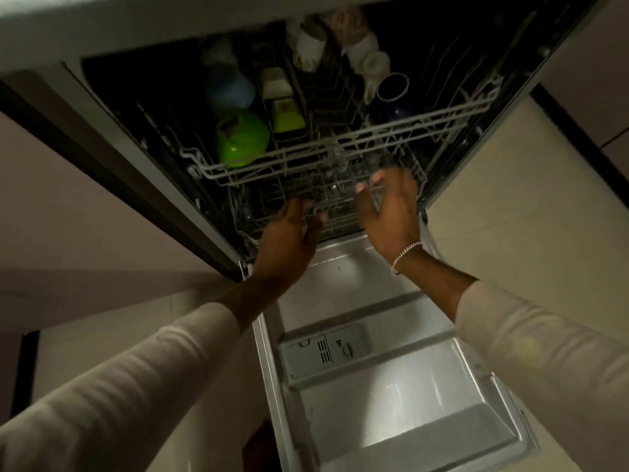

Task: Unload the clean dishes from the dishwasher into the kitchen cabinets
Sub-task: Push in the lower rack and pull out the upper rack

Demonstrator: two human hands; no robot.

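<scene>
The dishwasher stands open with its door (391, 396) folded down toward me. Its upper rack (340, 136) holds a green bowl (241, 139), a pale blue cup (231, 88), a green-and-white container (284, 107), a dark blue mug (393, 88) and white pieces (369, 61) further back. Both hands reach at the front of the lower rack (337, 212), where clear glassware shows dimly. My left hand (289, 236) has its fingers spread at the rack's front wire. My right hand (388, 206) is open, fingers apart, just over the rack's right front. Neither hand holds anything.
The countertop edge (136, 25) overhangs the dishwasher at the top. Pale cabinet fronts (531, 199) flank the opening on both sides. A detergent compartment (323, 350) sits in the open door's inner panel. The scene is dim.
</scene>
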